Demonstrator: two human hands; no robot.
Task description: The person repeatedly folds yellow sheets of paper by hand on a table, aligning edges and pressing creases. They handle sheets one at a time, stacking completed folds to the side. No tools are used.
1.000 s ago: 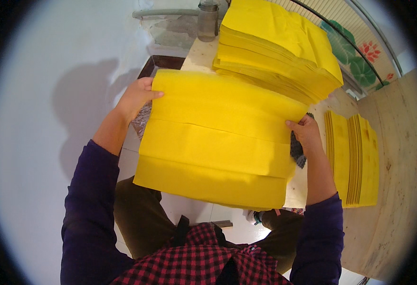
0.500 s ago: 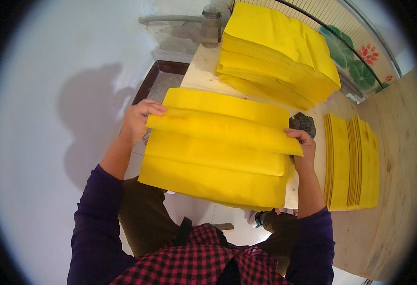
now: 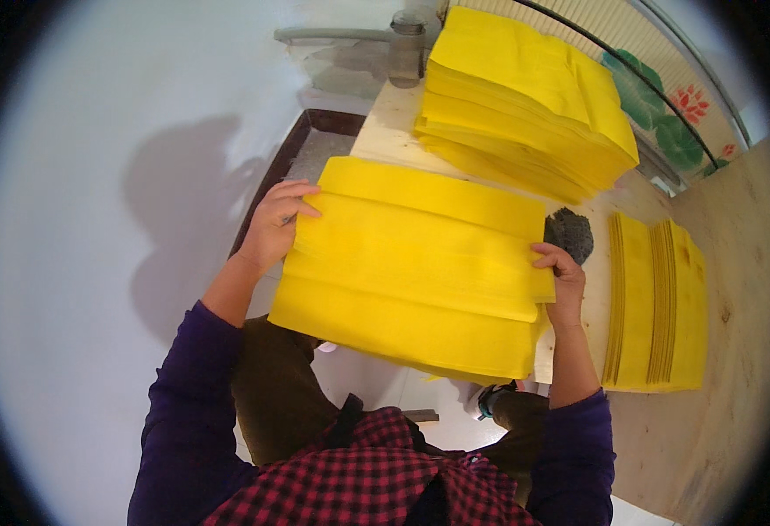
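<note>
A folded yellow sheet [image 3: 420, 250] of paper or cloth lies in front of me on more yellow sheets [image 3: 402, 337], whose edges show above and below it. My left hand [image 3: 277, 219] grips its left edge, fingers on top and the thumb hidden beneath. At the opposite edge my right hand [image 3: 563, 276] pinches the sheet's right end, fingers curled over it. The folded sheet lies nearly flat, with creases running from side to side. Just beyond my right hand sits a dark grey, rough lump [image 3: 569, 235], partly covered by the sheets.
A tall stack of yellow sheets [image 3: 525, 114] stands at the back of the wooden table [image 3: 391, 131]. Folded yellow bundles [image 3: 657, 302] lie at the right. A glass jar [image 3: 407, 53] stands at the far left corner, and a pale wall [image 3: 69, 263] bounds the left side.
The folded sheet, raised in a ridge before, has come down flatter. Both hands still hold its ends. The whole view has shifted slightly.
</note>
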